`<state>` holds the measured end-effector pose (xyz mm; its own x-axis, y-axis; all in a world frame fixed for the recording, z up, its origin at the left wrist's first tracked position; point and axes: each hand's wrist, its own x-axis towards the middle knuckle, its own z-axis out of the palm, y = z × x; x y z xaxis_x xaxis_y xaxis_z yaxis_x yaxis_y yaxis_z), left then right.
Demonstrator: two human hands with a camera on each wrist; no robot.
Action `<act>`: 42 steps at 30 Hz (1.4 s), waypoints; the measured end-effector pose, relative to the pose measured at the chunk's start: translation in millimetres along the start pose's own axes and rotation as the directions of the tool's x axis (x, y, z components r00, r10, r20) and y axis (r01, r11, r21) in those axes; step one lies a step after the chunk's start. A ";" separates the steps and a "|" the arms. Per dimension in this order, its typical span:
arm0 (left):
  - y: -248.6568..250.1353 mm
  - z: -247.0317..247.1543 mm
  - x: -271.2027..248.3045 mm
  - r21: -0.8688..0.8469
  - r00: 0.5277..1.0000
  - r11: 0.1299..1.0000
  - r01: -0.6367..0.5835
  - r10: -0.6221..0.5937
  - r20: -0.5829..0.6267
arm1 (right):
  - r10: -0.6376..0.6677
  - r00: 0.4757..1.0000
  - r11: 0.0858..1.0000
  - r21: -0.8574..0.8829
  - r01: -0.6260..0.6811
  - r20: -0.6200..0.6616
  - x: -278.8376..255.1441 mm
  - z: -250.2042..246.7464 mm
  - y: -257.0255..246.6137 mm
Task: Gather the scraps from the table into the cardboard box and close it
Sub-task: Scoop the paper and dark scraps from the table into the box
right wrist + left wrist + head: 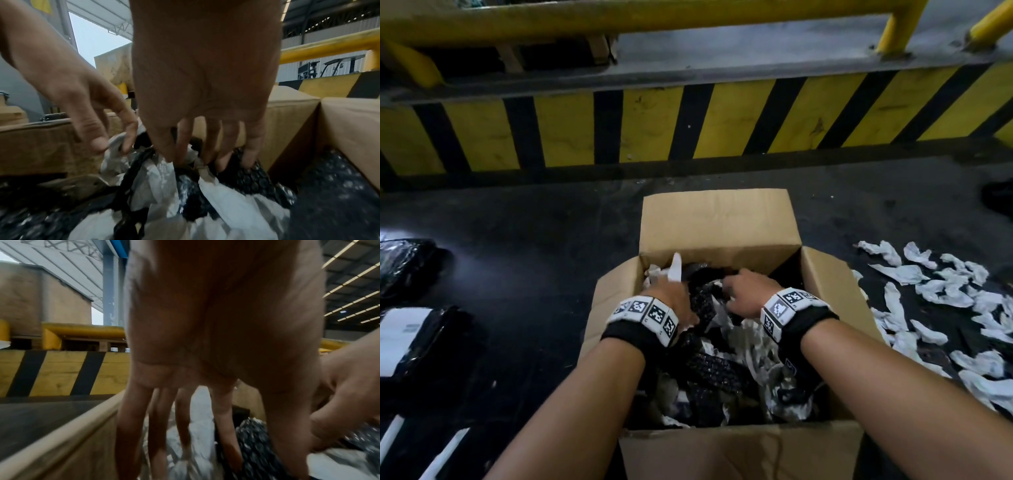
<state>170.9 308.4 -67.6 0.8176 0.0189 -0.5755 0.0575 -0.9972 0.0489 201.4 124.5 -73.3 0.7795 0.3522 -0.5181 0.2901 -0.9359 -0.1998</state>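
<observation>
**Both hands down in the box, plenty still outside it**

Clearly, from the head view, we have both hands inside the cardboard box (717,222), whose flaps stand open. Our left hand (671,298) and right hand (748,294) sit on the mixed pile of white paper and black bubble wrap (717,371). White scraps (941,298) lie strewn on the dark table (534,240) to the right of the box, so gathering is far from done. We judge the pile could spring back and stop the flaps closing, since the wrap looks springy.

At the left wrist, our fingers (183,417) point straight down into the pile, spread and holding nothing. The tips are blurred.

At the right wrist, our fingers (225,146) curl into the white paper and black wrap near the box's far wall; whether they grip a piece or merely press it we cannot tell. The box bottom is hidden under the pile.
</observation>
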 end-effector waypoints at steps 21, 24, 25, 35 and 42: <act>8.0 30.0 -15.1 0.027 0.996 0.996 0.090 -0.089 -0.015 | 0.150 0.980 0.984 -0.116 -0.135 0.134 -1.3 36.8 16.2; 11.6 36.6 -24.0 0.069 0.999 0.997 0.020 -0.022 0.030 | 0.086 0.974 0.991 -0.120 -0.062 0.209 -18.3 35.7 24.7; 12.2 38.9 -29.4 0.083 0.998 0.996 -0.026 0.021 0.058 | 0.072 0.973 0.993 -0.106 -0.050 0.218 -24.9 37.8 29.2; 82.6 -21.2 -47.2 0.065 0.990 0.988 -0.137 0.139 -0.030 | -0.142 0.948 0.916 0.326 0.235 -0.283 -127.5 -32.3 68.6; 270.0 -31.3 -67.3 0.056 0.896 0.908 -0.414 0.418 -0.148 | 0.254 0.892 0.921 0.375 -0.105 -0.374 -233.6 -19.2 241.5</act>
<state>149.3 40.2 9.8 0.8416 -0.3888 -0.3748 -0.3184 -0.9178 0.2371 100.0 -183.9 15.4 0.9766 0.0748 -0.2017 -0.0225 -0.8970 -0.4415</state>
